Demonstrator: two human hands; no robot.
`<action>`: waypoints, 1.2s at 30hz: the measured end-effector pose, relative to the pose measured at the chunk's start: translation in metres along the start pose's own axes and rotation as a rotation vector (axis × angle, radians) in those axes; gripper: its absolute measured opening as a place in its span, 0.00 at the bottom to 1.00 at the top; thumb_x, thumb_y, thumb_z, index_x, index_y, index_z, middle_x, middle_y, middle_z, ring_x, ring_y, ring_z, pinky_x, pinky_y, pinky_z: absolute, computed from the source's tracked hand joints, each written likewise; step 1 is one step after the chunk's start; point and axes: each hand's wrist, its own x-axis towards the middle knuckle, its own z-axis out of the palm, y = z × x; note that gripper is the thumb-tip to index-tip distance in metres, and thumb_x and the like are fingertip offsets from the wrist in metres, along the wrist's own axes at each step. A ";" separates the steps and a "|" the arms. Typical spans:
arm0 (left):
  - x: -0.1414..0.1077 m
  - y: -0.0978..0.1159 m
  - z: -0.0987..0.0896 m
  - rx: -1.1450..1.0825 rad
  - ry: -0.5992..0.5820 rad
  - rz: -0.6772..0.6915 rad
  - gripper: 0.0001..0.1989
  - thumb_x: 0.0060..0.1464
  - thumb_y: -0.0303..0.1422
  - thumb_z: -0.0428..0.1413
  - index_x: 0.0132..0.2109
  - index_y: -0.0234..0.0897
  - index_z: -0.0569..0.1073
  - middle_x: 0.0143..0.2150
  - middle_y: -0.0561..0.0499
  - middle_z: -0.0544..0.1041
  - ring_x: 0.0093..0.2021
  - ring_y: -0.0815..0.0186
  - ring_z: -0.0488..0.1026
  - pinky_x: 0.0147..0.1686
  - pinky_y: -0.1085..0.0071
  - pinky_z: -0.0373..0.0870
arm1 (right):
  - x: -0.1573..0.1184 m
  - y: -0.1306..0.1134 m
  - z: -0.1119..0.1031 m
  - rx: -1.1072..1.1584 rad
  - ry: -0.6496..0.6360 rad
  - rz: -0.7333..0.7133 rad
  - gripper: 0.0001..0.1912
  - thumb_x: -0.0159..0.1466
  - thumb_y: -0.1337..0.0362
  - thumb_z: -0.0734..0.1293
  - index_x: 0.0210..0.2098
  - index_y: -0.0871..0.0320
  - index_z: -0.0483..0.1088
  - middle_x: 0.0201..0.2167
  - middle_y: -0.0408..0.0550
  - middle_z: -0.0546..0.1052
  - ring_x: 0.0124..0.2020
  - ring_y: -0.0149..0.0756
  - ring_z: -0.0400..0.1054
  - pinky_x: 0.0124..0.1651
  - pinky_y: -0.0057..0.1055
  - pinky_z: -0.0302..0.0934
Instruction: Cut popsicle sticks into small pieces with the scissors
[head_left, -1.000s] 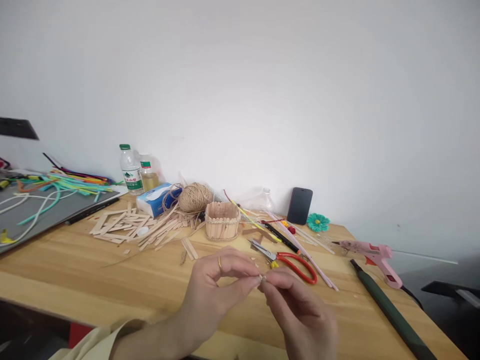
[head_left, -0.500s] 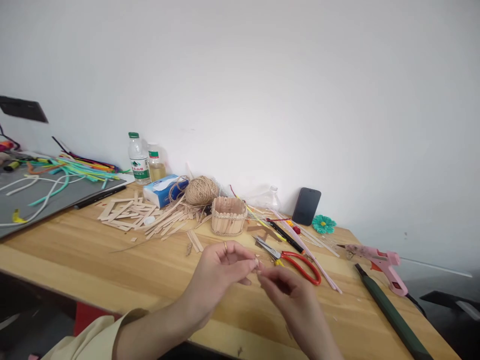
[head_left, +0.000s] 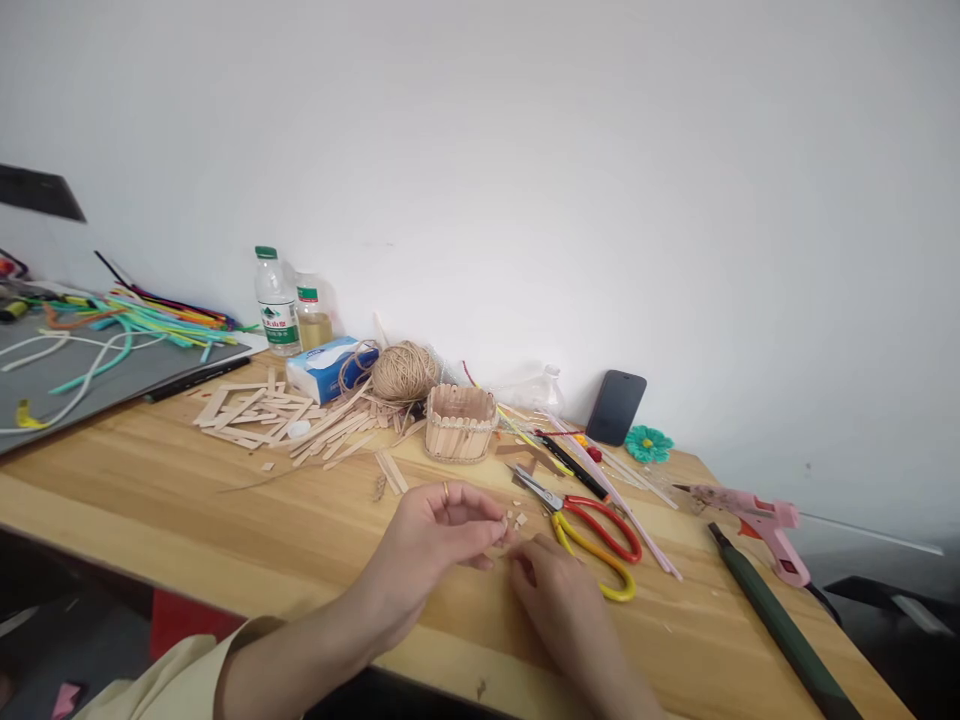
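My left hand (head_left: 435, 540), with a ring on one finger, pinches something tiny and pale between thumb and forefinger, too small to make out. Close on its right, my right hand (head_left: 559, 590) is low over the table with its fingers curled; whatever its fingertips hold, if anything, is hidden. Small wood chips (head_left: 520, 520) lie just beyond the fingertips. Scissors (head_left: 592, 530) with one red and one yellow handle rest beside my right hand. Behind the hands stands a small wooden-stick basket (head_left: 460, 425).
Wooden sticks (head_left: 255, 415), a twine ball (head_left: 405, 372), a tissue pack (head_left: 330, 368) and bottles (head_left: 277, 310) are at the back left. A phone (head_left: 616, 408), a teal flower (head_left: 648, 444), a pink glue gun (head_left: 757, 520) and a dark green tool (head_left: 780, 620) are on the right.
My right hand has moved slightly left and down, its fingers more curled. More of the yellow scissor handle and the wood chips now shows. The view has shifted slightly.
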 end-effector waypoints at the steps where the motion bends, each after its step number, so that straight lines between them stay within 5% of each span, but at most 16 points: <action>1: 0.000 0.000 0.000 0.002 -0.001 0.002 0.05 0.36 0.26 0.63 0.26 0.33 0.75 0.23 0.51 0.78 0.27 0.70 0.72 0.26 0.77 0.67 | -0.001 0.000 -0.001 -0.004 0.009 -0.014 0.14 0.58 0.75 0.58 0.25 0.58 0.73 0.26 0.48 0.76 0.28 0.40 0.71 0.29 0.29 0.58; 6: 0.001 0.000 -0.006 0.015 -0.011 -0.010 0.05 0.37 0.26 0.63 0.27 0.33 0.76 0.24 0.51 0.78 0.27 0.71 0.72 0.26 0.78 0.67 | -0.003 0.025 -0.012 -0.013 0.132 -0.024 0.12 0.63 0.67 0.58 0.35 0.58 0.73 0.30 0.48 0.77 0.29 0.36 0.72 0.31 0.28 0.63; 13: 0.003 -0.003 -0.015 0.039 0.004 -0.042 0.05 0.37 0.27 0.64 0.26 0.33 0.77 0.24 0.50 0.79 0.28 0.69 0.74 0.28 0.77 0.67 | -0.006 0.077 -0.024 -0.156 0.205 0.021 0.16 0.63 0.62 0.56 0.46 0.57 0.68 0.44 0.57 0.74 0.47 0.50 0.66 0.45 0.43 0.61; 22: 0.000 -0.004 -0.018 0.022 0.017 -0.057 0.06 0.38 0.29 0.65 0.28 0.33 0.78 0.25 0.50 0.80 0.29 0.69 0.74 0.29 0.77 0.66 | 0.006 0.086 -0.012 -0.216 0.100 0.095 0.18 0.52 0.70 0.60 0.43 0.66 0.68 0.43 0.63 0.73 0.44 0.54 0.66 0.46 0.45 0.60; 27: 0.000 -0.005 -0.018 -0.002 -0.012 -0.053 0.05 0.39 0.29 0.64 0.27 0.33 0.77 0.25 0.51 0.79 0.28 0.70 0.73 0.29 0.77 0.66 | 0.011 0.074 -0.028 -0.150 0.170 0.267 0.16 0.54 0.61 0.62 0.40 0.63 0.66 0.38 0.62 0.72 0.42 0.56 0.65 0.41 0.46 0.60; 32: 0.002 -0.005 -0.016 -0.011 -0.018 -0.045 0.05 0.38 0.29 0.65 0.26 0.34 0.77 0.24 0.53 0.78 0.27 0.71 0.71 0.28 0.77 0.66 | -0.009 0.040 -0.045 0.118 0.133 0.290 0.19 0.57 0.45 0.58 0.33 0.55 0.61 0.24 0.44 0.68 0.26 0.38 0.65 0.28 0.33 0.63; 36: -0.002 -0.002 -0.012 -0.035 -0.007 -0.039 0.06 0.37 0.28 0.66 0.27 0.34 0.78 0.24 0.52 0.78 0.27 0.71 0.72 0.28 0.77 0.66 | -0.028 0.019 -0.035 0.937 -0.071 0.125 0.27 0.53 0.37 0.59 0.36 0.55 0.64 0.25 0.44 0.66 0.23 0.35 0.62 0.23 0.30 0.59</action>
